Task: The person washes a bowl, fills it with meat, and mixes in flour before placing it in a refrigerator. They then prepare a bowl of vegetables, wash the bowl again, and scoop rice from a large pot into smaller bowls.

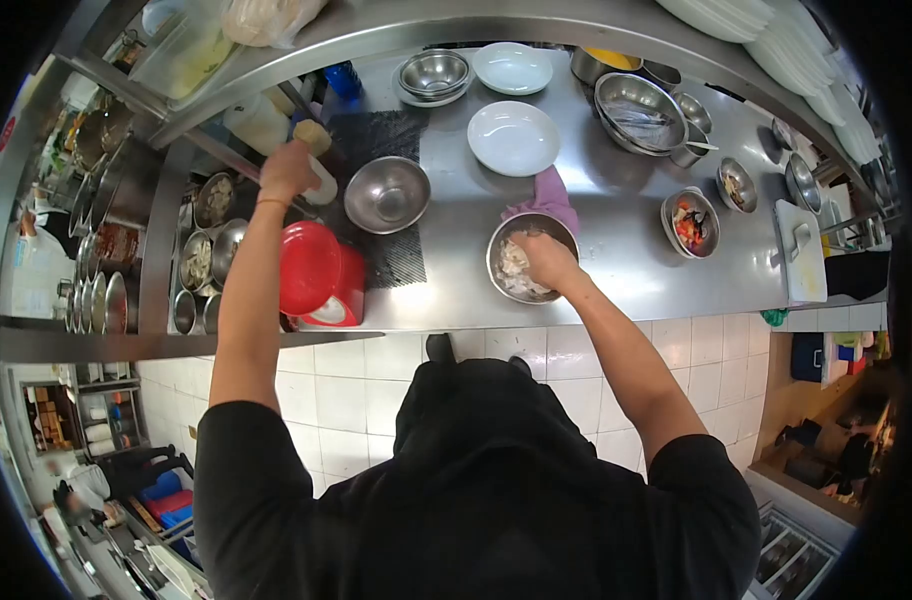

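Observation:
My right hand reaches into a steel bowl near the counter's front edge. Its fingers are bunched on white food pieces, with the fingertips partly hidden among them. A purple cloth lies against the bowl's far side. My left hand is stretched to the left, fingers wrapped round a pale bottle that is mostly covered by the hand. Beside it stands a container with a tan top. Below my left forearm's right side sits a red kitchen scale with a red pan.
An empty steel bowl rests on a black mat. White plates lie farther back. On the right are a bowl of colourful food and a cutting board. An overhead shelf spans the back.

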`<state>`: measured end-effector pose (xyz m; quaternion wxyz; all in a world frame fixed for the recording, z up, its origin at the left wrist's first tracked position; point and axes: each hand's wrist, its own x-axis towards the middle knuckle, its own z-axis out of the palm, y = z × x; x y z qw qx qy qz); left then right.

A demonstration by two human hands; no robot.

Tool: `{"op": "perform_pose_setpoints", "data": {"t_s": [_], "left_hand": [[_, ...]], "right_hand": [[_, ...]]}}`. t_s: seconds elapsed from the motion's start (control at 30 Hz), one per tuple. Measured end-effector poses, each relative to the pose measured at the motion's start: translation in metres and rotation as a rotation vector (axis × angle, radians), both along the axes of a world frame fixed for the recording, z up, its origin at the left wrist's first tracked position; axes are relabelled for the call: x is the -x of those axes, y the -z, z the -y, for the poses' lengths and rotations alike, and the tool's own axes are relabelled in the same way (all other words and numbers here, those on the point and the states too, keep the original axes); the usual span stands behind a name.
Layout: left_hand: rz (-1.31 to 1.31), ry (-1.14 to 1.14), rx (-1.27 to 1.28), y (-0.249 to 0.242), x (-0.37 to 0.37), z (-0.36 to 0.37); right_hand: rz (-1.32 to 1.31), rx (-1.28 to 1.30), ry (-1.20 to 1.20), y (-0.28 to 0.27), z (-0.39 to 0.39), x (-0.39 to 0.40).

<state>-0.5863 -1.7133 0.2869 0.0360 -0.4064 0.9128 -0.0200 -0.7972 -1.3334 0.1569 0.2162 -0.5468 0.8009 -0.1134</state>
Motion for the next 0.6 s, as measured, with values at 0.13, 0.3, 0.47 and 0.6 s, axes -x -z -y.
{"op": "perform_pose_setpoints", "data": {"t_s": [0.13, 0.3, 0.47, 0.6], "left_hand": [[-0.469, 0.101, 0.065, -0.084, -0.043, -0.088], [-1.628, 0.065, -0.329, -0.092, -0.06, -0.195], [-1.387, -0.129, -1.467, 0.019, -0.023, -0.281], [-0.666, -0.385, -1.709, 0.058, 0.002, -0.33]], "right_hand": [[0.099, 0.042, -0.071, -0.01, -0.01, 0.006], [0.231, 0.0, -0.111, -0.004, -0.005, 0.023], [0.184, -0.015, -0.104, -0.003, -0.007, 0.032], [0.177, 0.017, -0.119, 0.001, 0.0, 0.042]]}}
